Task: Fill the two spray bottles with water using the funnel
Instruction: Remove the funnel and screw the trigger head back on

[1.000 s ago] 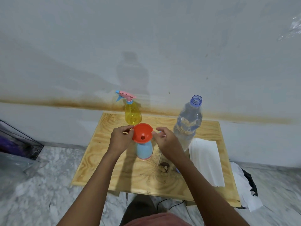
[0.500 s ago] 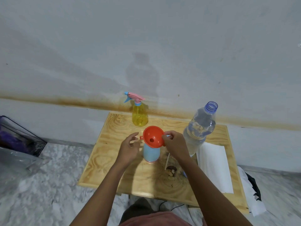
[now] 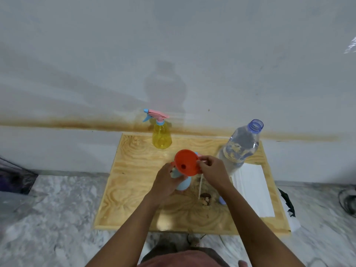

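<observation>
An orange funnel [image 3: 186, 162] sits tilted in the neck of a light blue spray bottle [image 3: 183, 184] at the middle of the wooden board [image 3: 134, 180]. My left hand [image 3: 166, 181] is wrapped around the blue bottle's body. My right hand [image 3: 213, 170] pinches the funnel's right rim, and a thin white tube [image 3: 200, 186] hangs below that hand. A yellow spray bottle [image 3: 161, 136] with a pink and blue trigger head stands capped at the back. An uncapped clear water bottle [image 3: 240, 146] stands at the back right.
A white folded cloth [image 3: 252, 189] lies on the board's right side. A small blue cap [image 3: 222, 200] and a brown knot [image 3: 205, 198] are near my right forearm. The wall rises right behind the board. Dark clutter sits on the marble floor at far left [image 3: 15, 178].
My left hand has closed around the blue bottle, which it was only next to before. The funnel now leans toward me. The camera view has shifted.
</observation>
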`<move>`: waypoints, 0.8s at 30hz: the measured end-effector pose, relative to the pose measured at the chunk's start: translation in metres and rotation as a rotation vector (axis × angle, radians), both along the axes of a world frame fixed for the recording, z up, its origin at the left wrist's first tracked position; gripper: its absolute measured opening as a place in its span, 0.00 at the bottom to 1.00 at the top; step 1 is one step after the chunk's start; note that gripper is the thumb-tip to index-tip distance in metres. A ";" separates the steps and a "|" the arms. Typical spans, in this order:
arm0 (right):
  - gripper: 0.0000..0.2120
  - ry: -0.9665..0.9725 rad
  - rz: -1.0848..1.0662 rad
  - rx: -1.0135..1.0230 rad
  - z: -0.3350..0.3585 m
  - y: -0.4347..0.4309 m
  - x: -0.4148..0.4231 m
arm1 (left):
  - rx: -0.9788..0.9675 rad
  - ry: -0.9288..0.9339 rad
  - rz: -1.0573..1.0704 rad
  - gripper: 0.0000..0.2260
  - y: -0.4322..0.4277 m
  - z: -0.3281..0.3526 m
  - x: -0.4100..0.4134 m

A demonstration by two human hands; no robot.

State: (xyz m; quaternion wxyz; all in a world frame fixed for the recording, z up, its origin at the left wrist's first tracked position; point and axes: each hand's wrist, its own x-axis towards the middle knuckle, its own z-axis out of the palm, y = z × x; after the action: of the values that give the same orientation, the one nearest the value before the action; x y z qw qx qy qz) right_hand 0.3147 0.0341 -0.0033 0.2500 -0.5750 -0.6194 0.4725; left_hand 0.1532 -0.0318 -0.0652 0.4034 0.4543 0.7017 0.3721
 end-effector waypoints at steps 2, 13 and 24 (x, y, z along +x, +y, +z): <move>0.08 0.020 -0.017 0.004 -0.001 -0.003 -0.001 | 0.019 0.012 0.000 0.22 0.002 -0.004 0.000; 0.05 0.135 -0.130 0.003 -0.001 -0.022 0.002 | 0.060 0.054 -0.016 0.25 0.002 -0.010 -0.002; 0.06 0.075 -0.272 -0.112 -0.021 -0.036 0.049 | 0.058 0.060 -0.040 0.32 -0.001 -0.016 0.001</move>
State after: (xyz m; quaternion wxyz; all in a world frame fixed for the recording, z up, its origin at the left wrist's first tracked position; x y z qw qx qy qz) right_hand 0.3639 -0.0019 -0.0242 0.3022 -0.6484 -0.4986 0.4895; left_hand 0.1540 -0.0324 -0.0808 0.3762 0.4908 0.6932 0.3701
